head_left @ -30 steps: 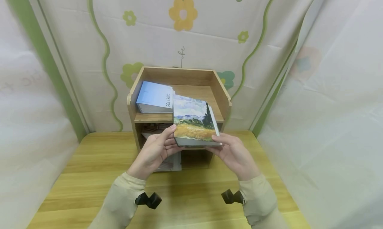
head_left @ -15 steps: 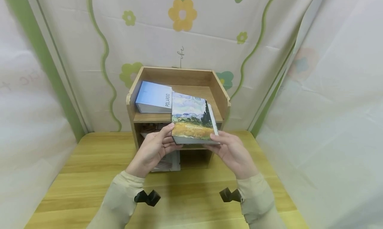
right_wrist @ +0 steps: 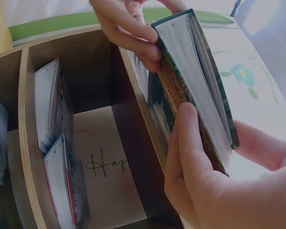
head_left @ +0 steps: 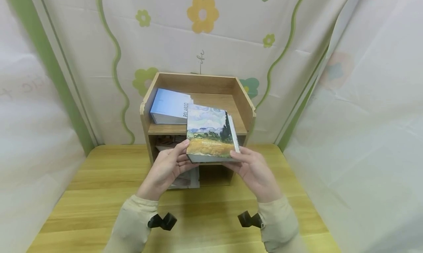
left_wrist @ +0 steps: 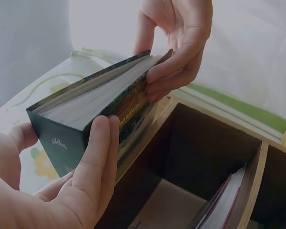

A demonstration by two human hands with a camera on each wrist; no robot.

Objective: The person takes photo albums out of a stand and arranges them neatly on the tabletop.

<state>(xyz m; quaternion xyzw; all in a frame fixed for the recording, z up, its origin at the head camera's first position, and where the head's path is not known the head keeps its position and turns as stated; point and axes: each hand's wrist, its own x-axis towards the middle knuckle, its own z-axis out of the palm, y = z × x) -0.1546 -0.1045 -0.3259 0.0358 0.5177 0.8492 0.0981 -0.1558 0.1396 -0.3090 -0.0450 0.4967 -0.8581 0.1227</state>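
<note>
A thick photo album (head_left: 209, 133) with a painted landscape cover is held in front of the upper shelf, tilted toward the head camera. My left hand (head_left: 166, 169) grips its left side, thumb on the cover and fingers underneath. On the opposite side my right hand (head_left: 256, 171) pinches the near right corner. In the left wrist view the album's dark green spine (left_wrist: 62, 143) faces my left hand, and its white pages (left_wrist: 97, 90) fan slightly apart. A blue album (head_left: 170, 105) marked POLAROID lies on the top shelf, its right edge partly behind the held album.
A small wooden shelf unit (head_left: 242, 111) stands on the yellow wood-grain table (head_left: 99, 194) against a flower-printed curtain (head_left: 231, 54). Its middle compartment holds thin books (right_wrist: 64, 181), seen standing in the right wrist view. A flat item (head_left: 191, 179) lies in the lowest compartment.
The landscape album and both hands have shifted slightly left, and the album has dipped a little over the last half second. Both hands keep their grip. The POLAROID album stays in place.
</note>
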